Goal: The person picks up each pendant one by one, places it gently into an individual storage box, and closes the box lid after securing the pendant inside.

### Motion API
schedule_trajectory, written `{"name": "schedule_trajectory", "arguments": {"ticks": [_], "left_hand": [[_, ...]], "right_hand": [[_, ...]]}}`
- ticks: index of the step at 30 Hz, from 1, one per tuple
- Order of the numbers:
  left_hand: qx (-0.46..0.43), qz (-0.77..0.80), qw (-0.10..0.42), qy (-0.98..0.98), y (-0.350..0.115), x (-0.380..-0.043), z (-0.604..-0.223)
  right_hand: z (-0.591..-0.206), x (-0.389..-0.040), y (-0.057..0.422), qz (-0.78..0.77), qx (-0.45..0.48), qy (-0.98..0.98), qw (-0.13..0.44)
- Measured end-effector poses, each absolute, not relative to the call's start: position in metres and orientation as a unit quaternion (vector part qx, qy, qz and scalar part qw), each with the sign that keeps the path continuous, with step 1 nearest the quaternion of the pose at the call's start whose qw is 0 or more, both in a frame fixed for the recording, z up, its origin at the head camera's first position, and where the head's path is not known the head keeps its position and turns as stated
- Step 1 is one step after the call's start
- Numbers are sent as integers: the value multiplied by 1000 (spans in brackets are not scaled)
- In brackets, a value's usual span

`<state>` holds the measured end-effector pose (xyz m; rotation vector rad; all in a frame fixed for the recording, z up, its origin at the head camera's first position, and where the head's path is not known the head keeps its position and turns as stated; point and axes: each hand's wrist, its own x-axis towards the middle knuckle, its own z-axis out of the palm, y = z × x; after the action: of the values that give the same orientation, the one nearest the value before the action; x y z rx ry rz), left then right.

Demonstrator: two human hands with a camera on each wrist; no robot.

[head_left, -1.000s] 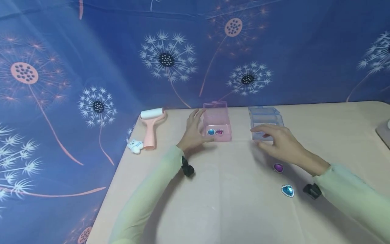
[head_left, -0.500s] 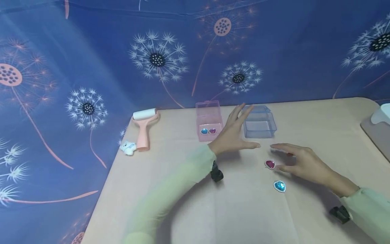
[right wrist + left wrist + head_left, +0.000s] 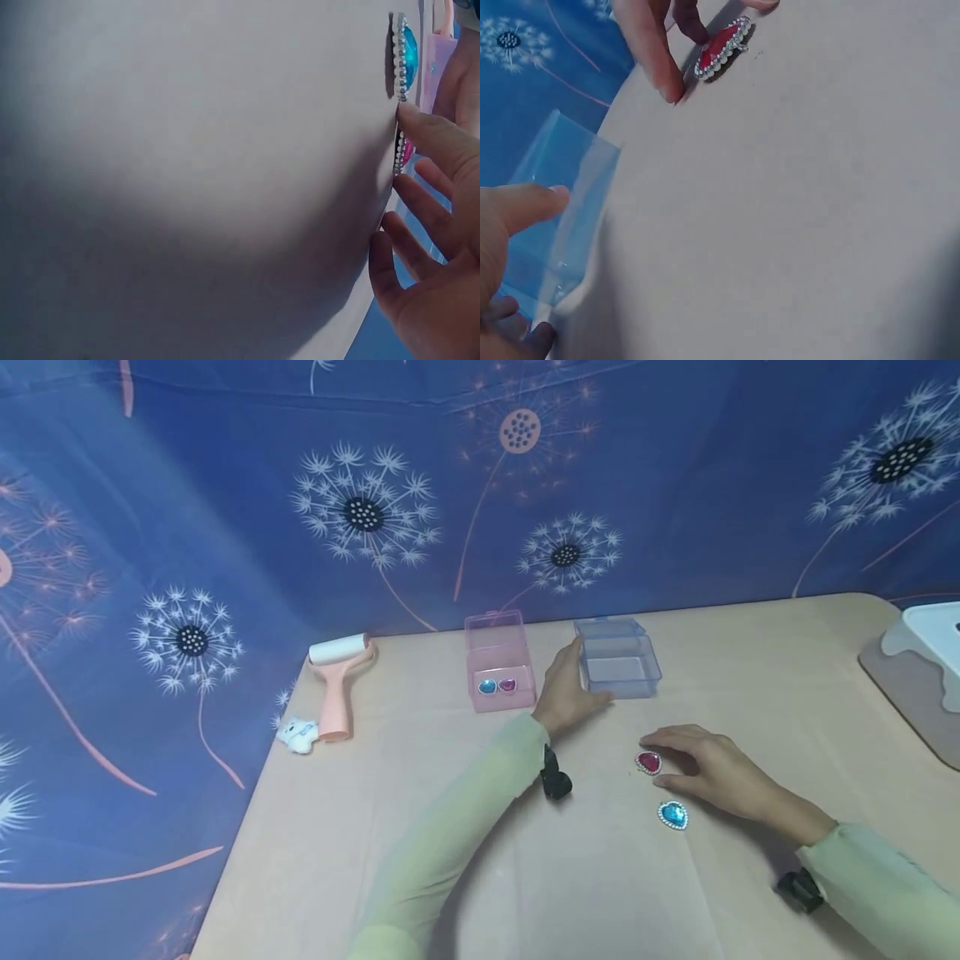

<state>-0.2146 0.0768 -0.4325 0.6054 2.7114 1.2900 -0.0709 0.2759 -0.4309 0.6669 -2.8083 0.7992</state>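
My left hand (image 3: 566, 693) is at the near left corner of a clear blue plastic box (image 3: 622, 672) whose lid is raised. Its thumb lies along the front wall, also visible in the left wrist view over the blue box (image 3: 585, 202), and its fingers bend round the left side. My right hand (image 3: 712, 768) hovers low with thumb and fingers spread on either side of a red heart-shaped gem (image 3: 648, 762) edged with small clear stones. In the left wrist view, a right fingertip is right at the red gem's (image 3: 724, 49) edge. A blue heart gem (image 3: 672, 815) lies nearer me.
Left of the blue box stands a pink plastic box (image 3: 501, 697), lid up, holding a blue and a pink gem. Farther left lie a pink lint roller (image 3: 335, 693) and a small pale-blue bear-shaped item (image 3: 298, 735). A white stand (image 3: 930, 643) is at the right edge.
My left hand has moved right, from the pink box to the blue box. My right hand has left the blue box and come down around the red gem.
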Motion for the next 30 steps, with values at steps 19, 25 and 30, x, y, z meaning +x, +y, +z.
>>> {"name": "schedule_trajectory", "arguments": {"ticks": [19, 25, 30], "left_hand": [[230, 490, 21, 841, 73, -229, -442], [234, 502, 23, 832, 73, -230, -447], [223, 537, 45, 812, 77, -230, -447]], "right_hand": [[-432, -78, 269, 278, 226, -929, 95], [-435, -75, 268, 281, 218, -929, 98], [-435, -74, 270, 275, 217, -930, 111]]}}
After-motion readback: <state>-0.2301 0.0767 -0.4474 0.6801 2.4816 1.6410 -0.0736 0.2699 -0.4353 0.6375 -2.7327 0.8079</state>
